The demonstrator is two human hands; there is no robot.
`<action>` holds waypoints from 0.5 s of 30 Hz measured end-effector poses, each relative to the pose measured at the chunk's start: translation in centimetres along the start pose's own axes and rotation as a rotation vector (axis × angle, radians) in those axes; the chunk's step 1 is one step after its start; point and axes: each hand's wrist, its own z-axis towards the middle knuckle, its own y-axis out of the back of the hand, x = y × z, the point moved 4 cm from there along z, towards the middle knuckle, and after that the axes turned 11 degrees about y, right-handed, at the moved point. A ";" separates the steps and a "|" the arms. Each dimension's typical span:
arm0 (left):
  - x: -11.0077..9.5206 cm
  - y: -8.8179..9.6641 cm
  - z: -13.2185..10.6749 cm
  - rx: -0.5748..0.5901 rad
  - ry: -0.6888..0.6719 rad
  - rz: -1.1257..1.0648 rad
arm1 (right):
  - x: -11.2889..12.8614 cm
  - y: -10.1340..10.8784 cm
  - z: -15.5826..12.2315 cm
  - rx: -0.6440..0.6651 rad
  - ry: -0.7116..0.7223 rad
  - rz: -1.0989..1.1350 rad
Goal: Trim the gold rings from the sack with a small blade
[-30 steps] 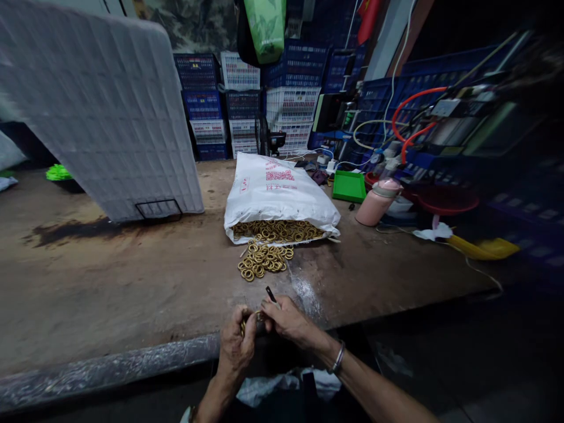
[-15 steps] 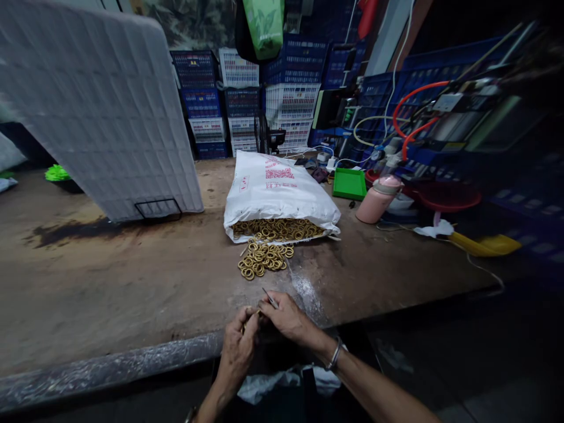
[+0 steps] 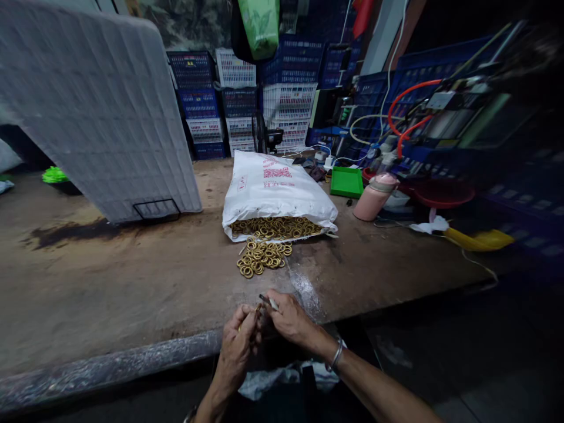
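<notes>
The rings (image 3: 263,257) are gold, the sack (image 3: 282,200) white with red print (image 3: 277,172).

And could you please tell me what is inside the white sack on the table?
Gold-coloured rings show at the white sack's open mouth, with more lying on the table just outside. Anything deeper is hidden by the printed top.

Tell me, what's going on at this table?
A person is working with both bare hands at the table's near edge. The left hand pinches a gold-coloured ring, and the right hand holds a small thin tool close by; whether tool and ring touch is too small to tell. Beyond the hands lies a loose pile of similar rings, just outside the open mouth of a white sack with many more inside.
</notes>
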 end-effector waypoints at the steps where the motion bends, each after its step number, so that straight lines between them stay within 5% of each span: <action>1: 0.0 0.0 0.0 -0.006 -0.017 0.013 | 0.3 0.0 -0.2 0.033 0.036 -0.059; 10: -0.4 0.5 0.1 -0.075 -0.222 0.154 | 1.0 -0.7 -0.6 0.193 0.063 -0.360; 15: 0.0 -0.1 -1.2 -0.020 -0.109 0.134 | -0.8 -0.3 0.0 0.166 -0.023 -0.497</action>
